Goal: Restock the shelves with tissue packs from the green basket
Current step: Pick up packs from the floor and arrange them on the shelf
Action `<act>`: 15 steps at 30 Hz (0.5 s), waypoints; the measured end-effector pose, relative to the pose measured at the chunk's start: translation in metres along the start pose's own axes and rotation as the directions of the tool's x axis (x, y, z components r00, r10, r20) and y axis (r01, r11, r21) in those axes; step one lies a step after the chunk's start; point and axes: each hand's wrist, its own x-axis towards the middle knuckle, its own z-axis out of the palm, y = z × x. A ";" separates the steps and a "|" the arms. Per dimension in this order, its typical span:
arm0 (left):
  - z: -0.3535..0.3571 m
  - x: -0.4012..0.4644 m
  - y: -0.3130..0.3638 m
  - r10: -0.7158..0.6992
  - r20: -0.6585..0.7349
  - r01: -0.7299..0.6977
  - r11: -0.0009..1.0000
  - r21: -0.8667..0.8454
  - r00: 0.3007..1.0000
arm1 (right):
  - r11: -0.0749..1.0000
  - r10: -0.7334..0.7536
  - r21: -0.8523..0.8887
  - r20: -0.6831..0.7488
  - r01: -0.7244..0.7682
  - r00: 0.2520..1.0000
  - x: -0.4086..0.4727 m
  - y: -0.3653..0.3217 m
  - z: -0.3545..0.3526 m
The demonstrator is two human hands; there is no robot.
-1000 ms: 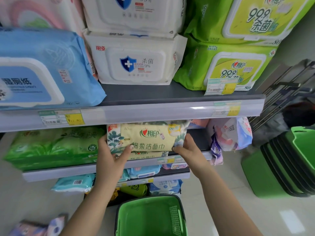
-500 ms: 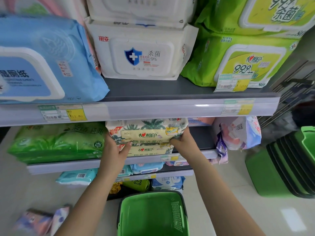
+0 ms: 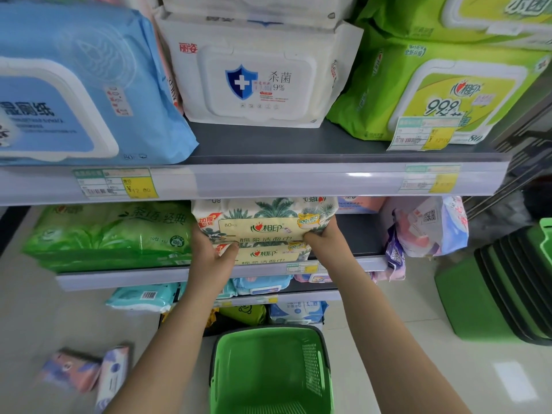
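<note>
- The cream tissue pack [image 3: 264,222] with palm leaves sits on the middle shelf [image 3: 125,277], on top of a second cream pack [image 3: 265,255] of the same kind.
- Its long side runs left to right, along the shelf edge. Its printed front faces out at the person, and the words on it read the right way up.
- The left hand [image 3: 210,258] holds the left end of the top pack. Its thumb lies curled across the front lower corner; the other fingers are hidden behind the pack.
- The right hand [image 3: 325,243] holds the right end. Its fingers [image 3: 313,234] are bent round the lower right corner.
- So the pack is right between the two sets of fingers, and both are grasping it.
- Just left of the left fingers lies a big green pack [image 3: 113,234] on the same shelf.
- To the right of the right fingers, a little apart, soft pink and purple packs [image 3: 430,225] lean at the shelf end.
- Above the fingers is the top shelf [image 3: 298,180], with a blue pack [image 3: 77,85], a white pack [image 3: 257,76] with a blue shield, and lime green packs [image 3: 442,91].
- Below the arms stands the green basket [image 3: 268,372] on the floor. The part of its inside that shows has no packs in it.
- Far right of the right fingers is a stack of green baskets [image 3: 501,291], one inside the next.
- Small packs [image 3: 86,372] lie on the floor, down and left of the left arm.
</note>
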 end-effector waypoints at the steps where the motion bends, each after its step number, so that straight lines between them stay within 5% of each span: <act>1: 0.000 -0.001 0.000 -0.004 0.000 0.004 1.000 -0.001 1.000 | 1.000 0.001 0.005 -0.004 -0.001 1.000 0.000 0.000 0.001; 15: -0.001 -0.004 0.015 -0.068 -0.025 0.068 0.998 0.002 0.997 | 0.997 0.049 0.065 -0.011 -0.048 0.999 -0.004 0.000 0.011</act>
